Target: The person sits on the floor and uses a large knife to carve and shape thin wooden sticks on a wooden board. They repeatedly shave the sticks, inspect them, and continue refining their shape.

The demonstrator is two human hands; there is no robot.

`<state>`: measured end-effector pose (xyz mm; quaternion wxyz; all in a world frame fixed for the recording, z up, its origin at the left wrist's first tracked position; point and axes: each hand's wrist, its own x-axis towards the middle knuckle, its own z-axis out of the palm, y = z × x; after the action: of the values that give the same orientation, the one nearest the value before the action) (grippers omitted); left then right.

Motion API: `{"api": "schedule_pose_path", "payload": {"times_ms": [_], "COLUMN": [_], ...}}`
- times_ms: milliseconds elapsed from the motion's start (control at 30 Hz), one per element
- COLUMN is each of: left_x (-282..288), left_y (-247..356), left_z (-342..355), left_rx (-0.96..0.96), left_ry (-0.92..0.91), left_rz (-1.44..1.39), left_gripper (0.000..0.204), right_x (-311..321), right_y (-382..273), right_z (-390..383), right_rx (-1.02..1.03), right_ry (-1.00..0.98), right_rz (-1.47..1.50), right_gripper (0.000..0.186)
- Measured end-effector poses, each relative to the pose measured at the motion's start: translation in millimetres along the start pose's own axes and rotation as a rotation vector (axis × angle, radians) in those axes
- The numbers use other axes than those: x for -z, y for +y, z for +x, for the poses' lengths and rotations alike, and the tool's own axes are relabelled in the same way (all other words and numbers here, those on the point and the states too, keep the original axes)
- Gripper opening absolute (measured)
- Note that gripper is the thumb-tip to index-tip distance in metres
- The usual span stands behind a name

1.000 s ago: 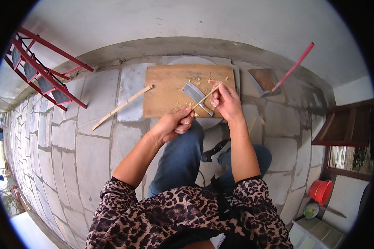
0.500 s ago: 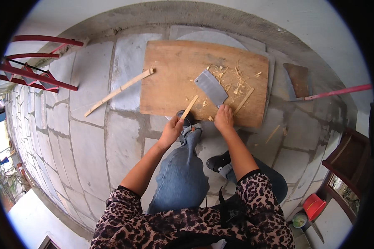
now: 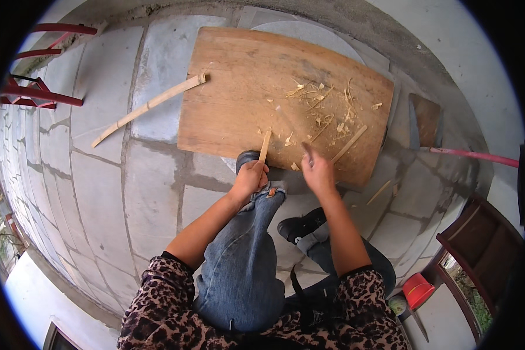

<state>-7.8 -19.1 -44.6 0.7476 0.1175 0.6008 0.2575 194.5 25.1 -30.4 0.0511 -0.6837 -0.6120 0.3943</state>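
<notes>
My left hand (image 3: pixel 251 177) is closed round the lower end of a narrow bamboo strip (image 3: pixel 265 146). Its upper end rests at the near edge of a wooden board (image 3: pixel 233 64). In my right hand (image 3: pixel 319 173) is the handle of a cleaver (image 3: pixel 287 121), held over the board to the right of the strip. The blade is turned almost edge-on and smeared by motion, so only a thin line of it shows. Pale wood shavings (image 3: pixel 321 108) are scattered over the board's right half. Another bamboo strip (image 3: pixel 350 143) lies flat near my right hand.
A long bamboo piece (image 3: pixel 149 106) leans on the board's left edge. Red metal legs (image 3: pixel 44 93) stand far left. A dustpan (image 3: pixel 424 121) with a pink handle lies right. A dark wooden chair (image 3: pixel 481 242) and red container (image 3: pixel 417 290) are lower right. Stone paving (image 3: pixel 99 192) surrounds the board.
The cleaver has turned from showing its broad face to almost edge-on. My left hand and its strip have shifted slightly. The whole view has tilted, so the board appears higher and larger.
</notes>
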Motion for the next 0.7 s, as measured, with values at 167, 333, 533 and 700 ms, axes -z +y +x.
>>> {"api": "schedule_pose_path", "payload": {"times_ms": [167, 333, 533, 700], "left_x": [-8, -15, -15, -19], "left_y": [7, 11, 22, 25], "left_z": [6, 9, 4, 4], "left_rx": [0.038, 0.023, 0.141, 0.128], "left_ry": [0.042, 0.088, 0.023, -0.052], "left_rz": [-0.071, -0.088, -0.300, -0.344], "left_gripper": [0.027, 0.030, 0.026, 0.025], "right_x": [-27, -29, -38, -37], "right_y": [-11, -15, -18, -23], "right_z": [-26, -20, -21, 4], "right_rx": [0.364, 0.338, 0.317, 0.261], "right_ry": [0.032, -0.061, 0.000, -0.069], "right_rz": [-0.205, -0.370, -0.413, -0.412], "right_gripper": [0.036, 0.036, 0.032, 0.024]}}
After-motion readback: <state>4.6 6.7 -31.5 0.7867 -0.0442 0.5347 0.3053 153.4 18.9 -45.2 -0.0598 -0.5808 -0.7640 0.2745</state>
